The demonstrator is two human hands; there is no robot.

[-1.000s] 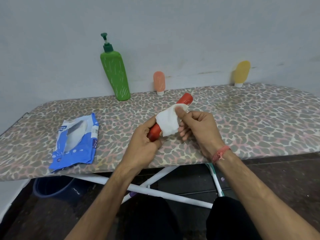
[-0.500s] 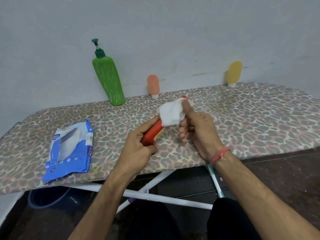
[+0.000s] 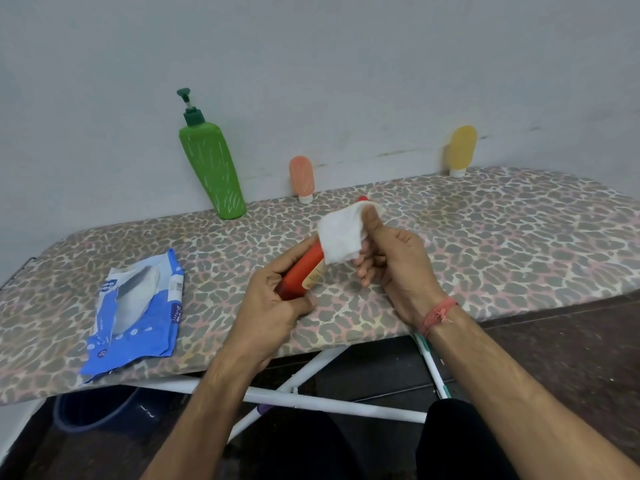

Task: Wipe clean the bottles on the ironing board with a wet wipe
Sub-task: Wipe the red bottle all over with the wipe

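Four bottles, one wet wipe, one wipes pack.
Left hand (image 3: 273,306) grips the red bottle (image 3: 304,268) over the ironing board's (image 3: 485,244) front edge; right hand (image 3: 398,261) fingers pinch the wet wipe (image 3: 341,233) on its top. Green pump bottle (image 3: 211,168), peach bottle (image 3: 302,178) and yellow bottle (image 3: 461,148) stand along the back edge; blue wipes pack (image 3: 135,317) lies front-left.

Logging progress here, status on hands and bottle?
Left hand grips red bottle base. Right hand pinches wet wipe round its top. Nothing in the way.

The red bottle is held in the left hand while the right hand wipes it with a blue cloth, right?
Not quite: the head view shows the cloth is a white wet wipe, not blue. The left hand does hold the red bottle while the right hand wipes.
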